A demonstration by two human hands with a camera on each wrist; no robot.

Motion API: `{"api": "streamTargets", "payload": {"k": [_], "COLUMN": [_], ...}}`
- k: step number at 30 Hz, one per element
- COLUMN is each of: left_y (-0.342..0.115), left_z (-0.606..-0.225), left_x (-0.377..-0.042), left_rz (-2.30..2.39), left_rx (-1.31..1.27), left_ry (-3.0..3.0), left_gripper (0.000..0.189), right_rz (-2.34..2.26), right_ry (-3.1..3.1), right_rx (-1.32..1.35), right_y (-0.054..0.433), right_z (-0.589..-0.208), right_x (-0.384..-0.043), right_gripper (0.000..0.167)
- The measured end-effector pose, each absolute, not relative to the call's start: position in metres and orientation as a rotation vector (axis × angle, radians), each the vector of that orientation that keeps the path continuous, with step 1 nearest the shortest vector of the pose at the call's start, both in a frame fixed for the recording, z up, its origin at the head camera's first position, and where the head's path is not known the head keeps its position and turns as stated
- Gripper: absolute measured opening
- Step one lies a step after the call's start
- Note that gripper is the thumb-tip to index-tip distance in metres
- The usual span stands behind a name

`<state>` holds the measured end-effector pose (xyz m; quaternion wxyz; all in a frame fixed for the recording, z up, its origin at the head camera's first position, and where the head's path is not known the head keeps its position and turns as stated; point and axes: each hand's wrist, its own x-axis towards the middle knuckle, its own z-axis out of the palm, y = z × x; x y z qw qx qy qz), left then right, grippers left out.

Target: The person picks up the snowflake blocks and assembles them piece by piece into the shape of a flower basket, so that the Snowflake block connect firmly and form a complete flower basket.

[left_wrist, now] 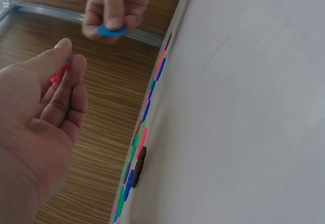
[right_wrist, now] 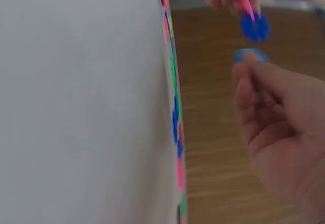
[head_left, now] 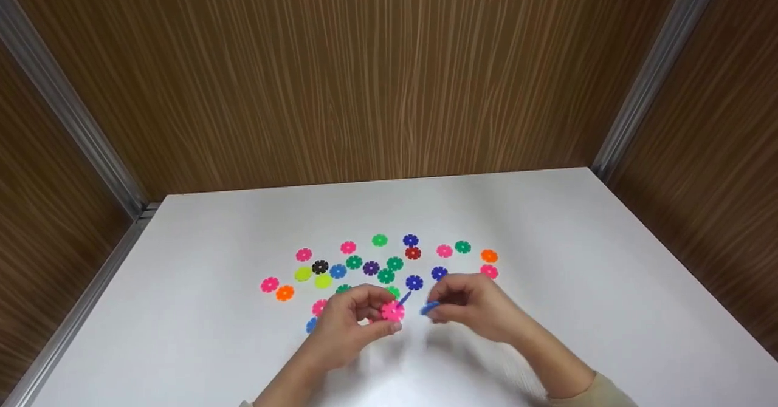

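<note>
Between thumb and fingers, my left hand [head_left: 343, 329] pinches a pink notched plastic disc [head_left: 392, 311]. A dark blue notched disc [head_left: 405, 298] is joined to its edge and stands crosswise to it; its round face shows in the right wrist view [right_wrist: 255, 28]. My right hand [head_left: 483, 307] holds a lighter blue disc [head_left: 429, 308] by thumb and fingertips, just right of the joined pair and apart from it. In the left wrist view that blue disc [left_wrist: 111, 31] appears edge-on. Both hands are raised above the white table, and the fingers partly cover the discs.
Many loose notched discs lie spread over the white table [head_left: 200, 310] beyond and left of the hands, among them a black one [head_left: 320, 266], a red one [head_left: 413, 253] and an orange one [head_left: 489, 256]. Wood-grain panels [head_left: 377, 79] enclose the table at the back and sides.
</note>
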<state>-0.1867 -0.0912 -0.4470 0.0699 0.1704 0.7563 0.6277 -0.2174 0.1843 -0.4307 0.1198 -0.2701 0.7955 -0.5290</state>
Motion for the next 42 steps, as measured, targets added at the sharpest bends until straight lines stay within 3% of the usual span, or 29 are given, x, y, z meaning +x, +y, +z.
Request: {"api": "streamTargets", "payload": {"k": [7,21,42], "left_y": [-0.088,-0.084,-0.082], "left_z": [-0.449,-0.441,-0.444], "left_x": [-0.182,-0.177,-0.179], "left_rz": [2.003,2.050,2.024], "left_rx": [0.543,0.357,0.407], "left_ry": [2.256,2.172,2.148], "left_gripper": [0.034,0.033,0.031], "right_rz": [-1.743,-1.731,-1.773], "right_ry": [2.327,2.429,2.412], "right_rx": [-0.859,-0.827,-0.891], "right_y": [0.157,0.157,0.156], "right_z": [-0.431,-0.431,-0.435], "right_x": [-0.204,-0.206,-0.208], "right_gripper": [0.011,0.011,0.011]}}
